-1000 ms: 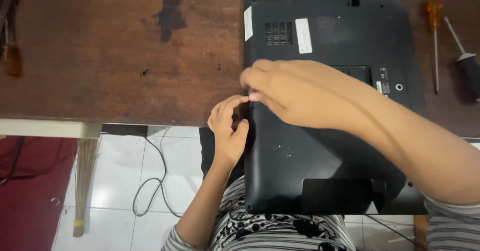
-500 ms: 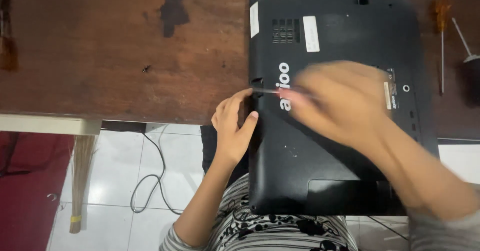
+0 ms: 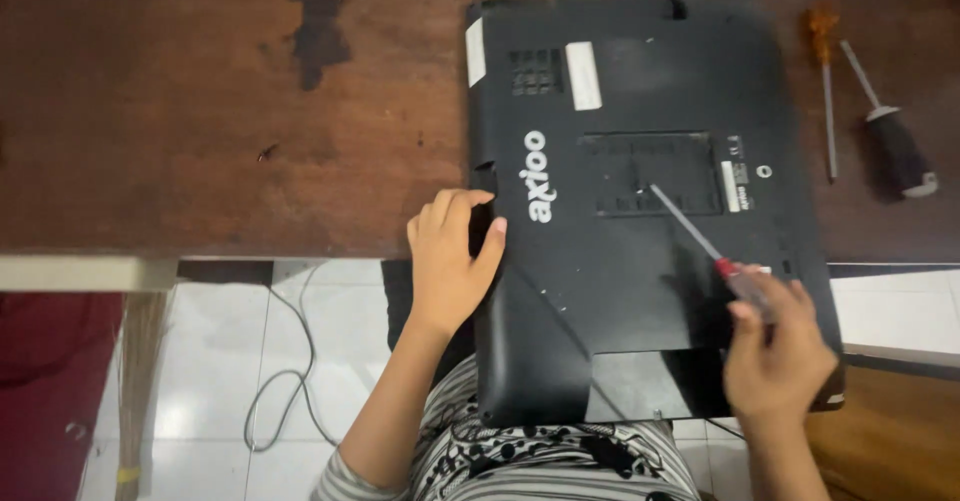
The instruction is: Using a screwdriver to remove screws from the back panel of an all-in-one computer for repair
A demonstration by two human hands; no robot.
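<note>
Right now the black laptop (image 3: 640, 211) lies bottom-up on the brown wooden table (image 3: 200, 111), its near end overhanging the table edge toward the person's lap

Left hand (image 3: 450, 256) is clamped on the laptop's left edge, fingers curled over the rim, thumb lying on the underside beside the white lettering. It only steadies the case

Right hand (image 3: 775, 346) is closed round the red handle of a screwdriver (image 3: 700, 236) at the laptop's near-right corner. Shaft runs diagonally, far and left from the hand, tip resting on or just over the rectangular access panel (image 3: 650, 173) in the middle of the underside; can't tell if it's seated in a screw

Key relation: panel lies far-left of the right hand, along the screwdriver's long axis, so the tool already points at it. Right hand is the nearer one to the panel's right side; left hand sits well to the panel's left, across the lettering

Two more tools lie on the table right of the laptop, apart from it: orange-handled screwdriver (image 3: 825, 91) with shaft pointing near, and black-handled screwdriver (image 3: 890, 126) angled with handle near-right. Neither hand is near them

Below the table: white tiled floor (image 3: 220, 361) with a loose cable (image 3: 285, 391)
</note>
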